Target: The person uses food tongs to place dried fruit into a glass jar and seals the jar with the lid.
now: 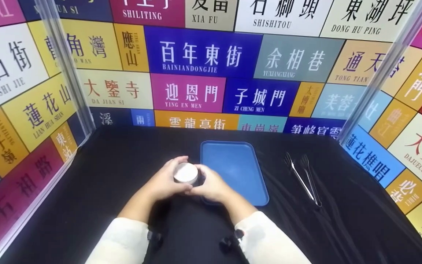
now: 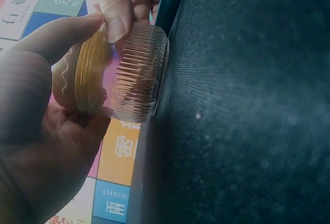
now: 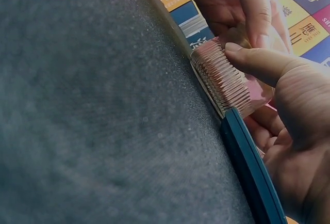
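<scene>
A small clear jar [image 2: 139, 74] with fine ridges around its lower wall and a pale round lid [image 1: 186, 173] is between both hands. Its base meets or nearly meets the black cloth, beside the tray's near left part. My left hand [image 1: 165, 181] grips the lid end, thumb across the top side and fingers beneath in the left wrist view. Around the jar's body curls my right hand [image 1: 211, 185], its thumb pressing the wall in the right wrist view. A wavy line marks the lid's side. What the jar contains cannot be made out.
A blue tray [image 1: 233, 168] lies just right of the jar, partly under the right forearm. Metal tongs [image 1: 304, 179] rest farther right on the black cloth [image 1: 97, 183]. Panels with coloured place-name signs [image 1: 203, 51] enclose the back and sides.
</scene>
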A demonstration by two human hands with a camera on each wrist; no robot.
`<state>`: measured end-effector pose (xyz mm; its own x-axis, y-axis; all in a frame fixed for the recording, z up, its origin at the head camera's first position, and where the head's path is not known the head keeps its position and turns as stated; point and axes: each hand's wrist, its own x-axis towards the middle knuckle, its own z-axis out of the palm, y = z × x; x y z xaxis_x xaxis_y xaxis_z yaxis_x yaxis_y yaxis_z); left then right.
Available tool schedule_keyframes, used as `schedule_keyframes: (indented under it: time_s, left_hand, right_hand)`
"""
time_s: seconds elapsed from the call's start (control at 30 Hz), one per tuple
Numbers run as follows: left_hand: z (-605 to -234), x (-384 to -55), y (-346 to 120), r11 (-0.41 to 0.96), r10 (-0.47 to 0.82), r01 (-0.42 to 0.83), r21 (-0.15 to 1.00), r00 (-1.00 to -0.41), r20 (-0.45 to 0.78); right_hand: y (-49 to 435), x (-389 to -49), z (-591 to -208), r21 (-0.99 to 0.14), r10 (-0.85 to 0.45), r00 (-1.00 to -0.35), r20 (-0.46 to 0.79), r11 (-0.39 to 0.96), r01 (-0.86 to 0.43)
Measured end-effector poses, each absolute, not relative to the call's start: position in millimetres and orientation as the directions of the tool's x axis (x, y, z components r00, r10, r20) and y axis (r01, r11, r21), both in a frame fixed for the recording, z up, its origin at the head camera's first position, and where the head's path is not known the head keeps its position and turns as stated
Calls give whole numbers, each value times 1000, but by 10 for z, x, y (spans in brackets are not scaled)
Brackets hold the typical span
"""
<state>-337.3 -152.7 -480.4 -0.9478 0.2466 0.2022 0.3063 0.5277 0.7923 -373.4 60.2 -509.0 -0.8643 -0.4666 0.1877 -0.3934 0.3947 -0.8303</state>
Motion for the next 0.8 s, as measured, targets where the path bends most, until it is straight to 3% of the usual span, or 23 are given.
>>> schedule_keyframes:
  time_s: [0.57, 0.8]
  left_hand:
    - [-4844, -3375, -1540, 514, 265, 315, 798, -943, 201]
    - [-4889, -3377, -1548, 497, 246, 308, 811, -947, 208]
  right_hand:
    - [606, -3709, -5090, -829, -462, -870, 171, 409, -380]
    - [673, -3705, -5019, -867, -513, -847, 138, 351, -354]
